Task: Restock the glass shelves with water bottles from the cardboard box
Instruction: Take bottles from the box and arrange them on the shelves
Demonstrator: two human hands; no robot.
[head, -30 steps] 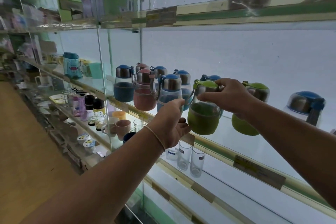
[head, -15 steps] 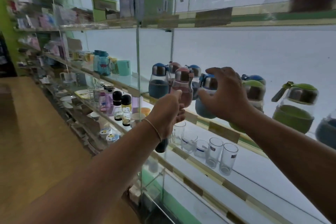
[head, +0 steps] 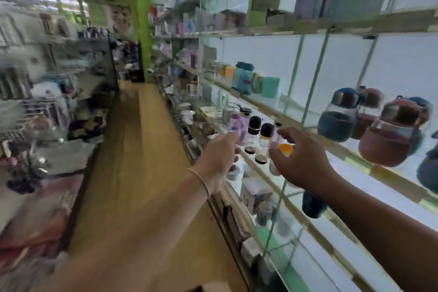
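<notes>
The water bottles [head: 336, 118] stood on the glass shelf [head: 350, 152] at right of frame; your left hand [head: 219, 156] and right hand [head: 298, 159] had pulled away from them, both released and empty, likely heading back to the box.

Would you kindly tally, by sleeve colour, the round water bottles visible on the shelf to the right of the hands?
Blue water bottles: 3 (one mostly hidden behind, one cut off at the frame edge)
Pink water bottles: 2
Total: 5, as far as the blur allows.
</notes>
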